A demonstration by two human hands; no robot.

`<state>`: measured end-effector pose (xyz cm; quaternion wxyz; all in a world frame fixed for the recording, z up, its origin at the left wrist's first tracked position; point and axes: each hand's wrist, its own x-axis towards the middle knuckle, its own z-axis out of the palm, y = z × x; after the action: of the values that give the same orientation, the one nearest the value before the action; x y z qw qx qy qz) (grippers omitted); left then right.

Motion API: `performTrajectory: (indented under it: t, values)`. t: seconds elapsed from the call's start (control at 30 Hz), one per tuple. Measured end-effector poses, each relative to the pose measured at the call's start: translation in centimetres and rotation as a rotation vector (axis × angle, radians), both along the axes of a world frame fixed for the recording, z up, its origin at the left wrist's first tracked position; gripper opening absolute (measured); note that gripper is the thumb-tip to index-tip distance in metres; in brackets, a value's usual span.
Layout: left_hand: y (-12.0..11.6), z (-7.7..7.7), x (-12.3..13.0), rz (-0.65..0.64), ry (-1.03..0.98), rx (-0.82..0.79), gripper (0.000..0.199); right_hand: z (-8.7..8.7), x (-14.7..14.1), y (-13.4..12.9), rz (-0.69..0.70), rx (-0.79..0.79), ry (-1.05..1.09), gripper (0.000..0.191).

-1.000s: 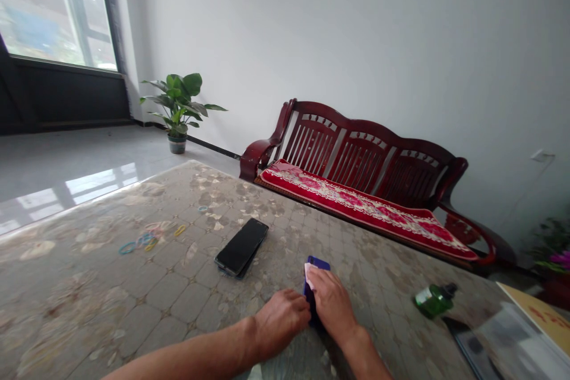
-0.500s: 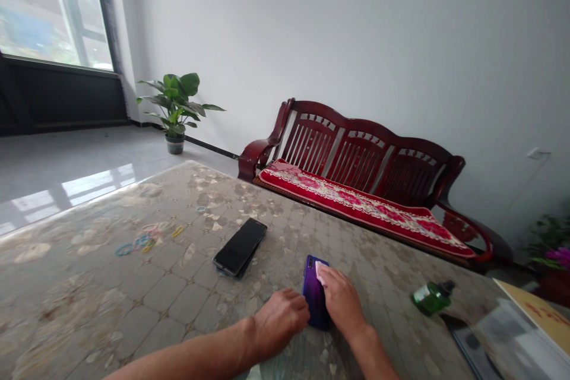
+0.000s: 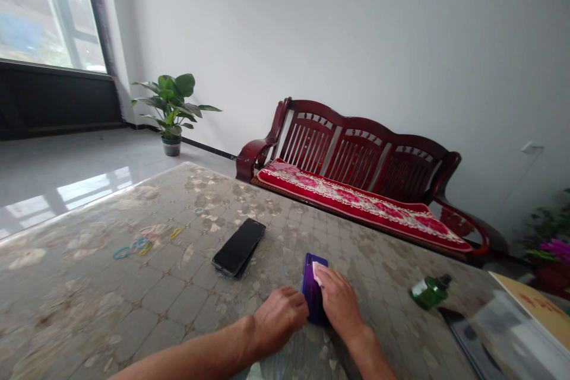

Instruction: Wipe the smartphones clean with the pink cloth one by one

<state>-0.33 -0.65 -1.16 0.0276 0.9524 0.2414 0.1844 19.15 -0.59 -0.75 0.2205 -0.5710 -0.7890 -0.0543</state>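
A purple smartphone point(image 3: 310, 295) lies back side up on the table, its camera strip at the far left corner. My right hand point(image 3: 342, 303) is closed on a small pink cloth point(image 3: 316, 272) and presses it against the upper part of the phone's back. At the phone's left edge, the curled fingers of my left hand point(image 3: 281, 316) grip its side; the fingertips are partly hidden. Farther left lies a black smartphone point(image 3: 239, 246), screen up, on top of another dark flat thing.
Several coloured rubber bands point(image 3: 141, 243) lie on the patterned table point(image 3: 164, 297). At right are a green bottle point(image 3: 430, 293) on its side, another dark phone point(image 3: 467, 341) and a yellow box point(image 3: 534, 303). Beyond the table stands a red wooden bench point(image 3: 356, 154).
The pink cloth in my right hand has slid slightly left across the phone's back. My left hand stays at the phone's edge. The whole view has shifted a little.
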Motion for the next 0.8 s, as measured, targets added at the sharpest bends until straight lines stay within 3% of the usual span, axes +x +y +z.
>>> performTrajectory:
  t: [0.27,0.53,0.8]
  values:
    - [0.4,-1.7,0.1,-0.016,-0.052,0.036,0.018,-0.3,-0.8,-3.4,0.138,-0.027,0.020,0.048]
    - [0.4,-1.8,0.1,-0.022,-0.070,0.068,0.026,0.5,-1.6,-0.5,0.061,-0.022,0.015,0.048]
    - [0.5,-2.4,0.1,-0.023,-0.105,0.090,0.030,-0.2,-1.2,-3.8,0.163,0.032,0.050,0.047]
